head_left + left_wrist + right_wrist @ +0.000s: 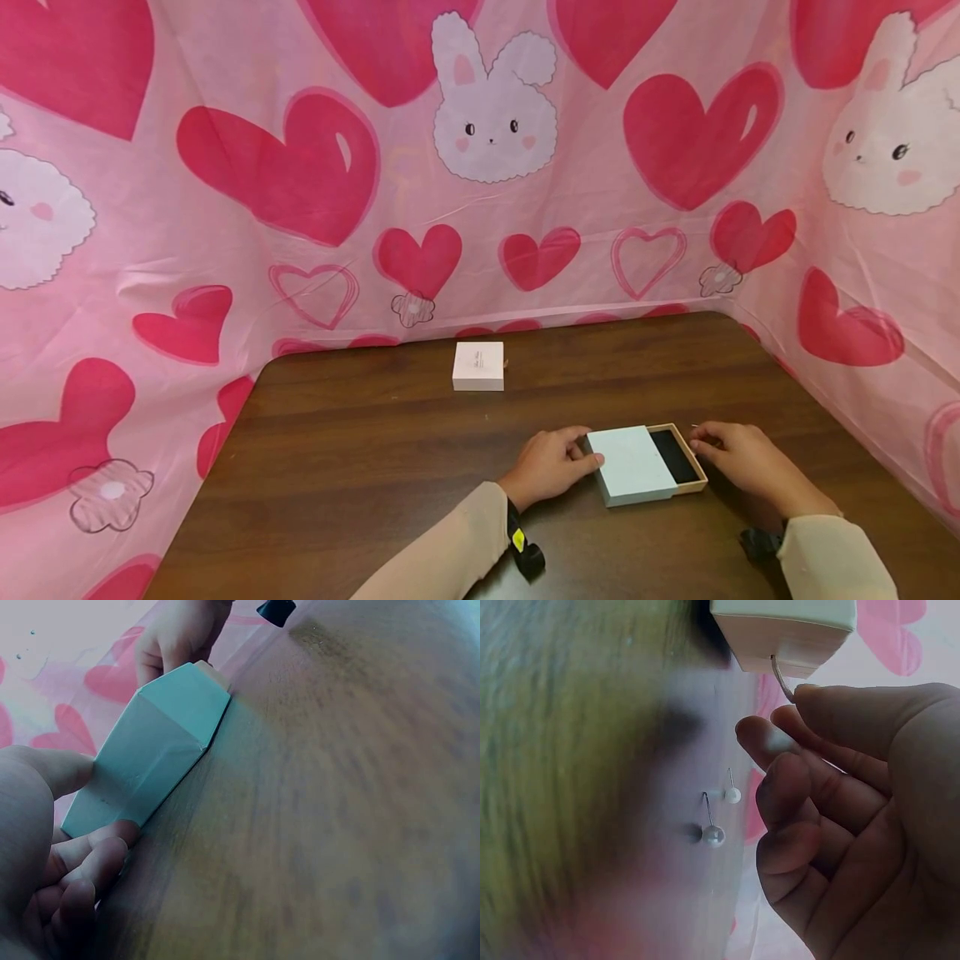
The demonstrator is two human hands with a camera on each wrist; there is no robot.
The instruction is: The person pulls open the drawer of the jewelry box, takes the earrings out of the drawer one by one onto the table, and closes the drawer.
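A pale mint drawer box [633, 463] lies on the table with its tan-edged tray [678, 458] partly out on the right, showing a black lining. My left hand [551, 467] grips the box's sleeve at its left end, thumb and fingers on opposite sides in the left wrist view. At the tray's outer end, my right hand [855, 802] pinches a thin ribbon tab [781, 679] between thumb and finger. Two pearl stud earrings, a nearer one [714, 836] and a farther one [733, 795], appear beside that hand with their metal posts showing, apparently on the table.
A small white box [478, 367] with faint print on its lid sits near the back of the brown wooden table [360, 450]. Pink cloth [322, 275] with hearts and rabbits hangs behind and along both sides of the table.
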